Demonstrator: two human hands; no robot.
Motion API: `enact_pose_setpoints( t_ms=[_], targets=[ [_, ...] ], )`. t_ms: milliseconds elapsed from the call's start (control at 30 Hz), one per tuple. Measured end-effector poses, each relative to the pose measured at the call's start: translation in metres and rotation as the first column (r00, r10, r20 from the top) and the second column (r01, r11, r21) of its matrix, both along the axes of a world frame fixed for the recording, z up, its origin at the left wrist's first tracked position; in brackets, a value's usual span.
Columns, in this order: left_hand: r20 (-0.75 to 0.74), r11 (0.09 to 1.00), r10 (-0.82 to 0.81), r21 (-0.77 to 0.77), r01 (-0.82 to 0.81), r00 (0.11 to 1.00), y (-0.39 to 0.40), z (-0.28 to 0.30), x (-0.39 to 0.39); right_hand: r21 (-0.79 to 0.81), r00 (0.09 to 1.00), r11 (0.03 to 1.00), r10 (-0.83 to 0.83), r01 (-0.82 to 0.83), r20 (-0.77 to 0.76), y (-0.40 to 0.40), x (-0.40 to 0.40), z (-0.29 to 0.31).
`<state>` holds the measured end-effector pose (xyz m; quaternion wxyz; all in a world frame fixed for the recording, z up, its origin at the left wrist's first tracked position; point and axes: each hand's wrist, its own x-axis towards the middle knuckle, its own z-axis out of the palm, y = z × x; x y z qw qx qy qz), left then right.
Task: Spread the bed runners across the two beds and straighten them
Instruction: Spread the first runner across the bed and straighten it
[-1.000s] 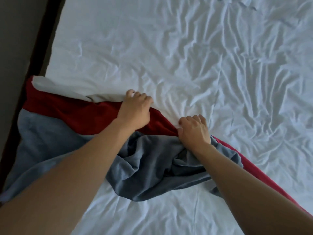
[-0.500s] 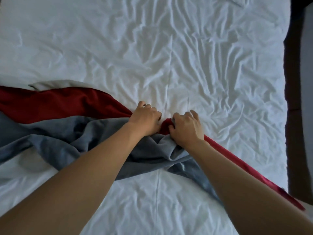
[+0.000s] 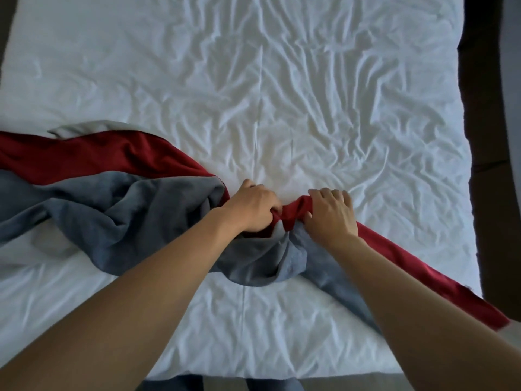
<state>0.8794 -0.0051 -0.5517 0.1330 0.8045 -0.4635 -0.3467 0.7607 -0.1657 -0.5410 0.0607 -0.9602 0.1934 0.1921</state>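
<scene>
The step in hand looks like spreading: the red-and-grey bed runner lies bunched and twisted across the middle of the white bed sheet, wider at the left, narrowing to a red strip that trails off the near right edge. Both forearms reach forward from the near side. The left hand has its fingers curled into the gathered cloth at the twist; the right hand, just beside it, grips the red fold with knuckles up. The next move likely calls for drawing the hands apart to open the twist, then pulling the right part flat.
</scene>
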Motion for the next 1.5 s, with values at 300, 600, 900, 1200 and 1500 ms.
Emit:
enact_pose_setpoints(
  t_ms=[300,600,900,1200,1500],
  targets=[
    [0.032,0.991,0.112,0.075,-0.114,0.993,-0.023,-0.021,-0.026,-0.033,0.997,0.999,-0.01,0.008,-0.08,-0.022,-0.047,-0.017],
    [-0.036,0.985,-0.067,0.157,0.072,0.997,-0.046,-0.017,-0.047,-0.082,0.972,0.969,-0.233,0.234,0.018,-0.035,-0.092,-0.012],
    [0.082,0.972,-0.015,0.234,-0.004,0.996,-0.073,-0.018,-0.055,-0.08,0.921,0.919,-0.389,0.386,-0.025,-0.054,-0.114,-0.017],
    [0.309,0.974,0.026,0.205,-0.093,0.951,-0.121,-0.023,-0.069,-0.057,0.95,0.95,-0.31,0.307,-0.044,-0.105,-0.119,-0.032],
    [0.376,0.973,0.228,-0.067,-0.219,0.898,-0.21,-0.03,-0.083,-0.1,0.965,0.961,-0.252,0.259,0.073,-0.216,-0.123,-0.039]
  ],
)
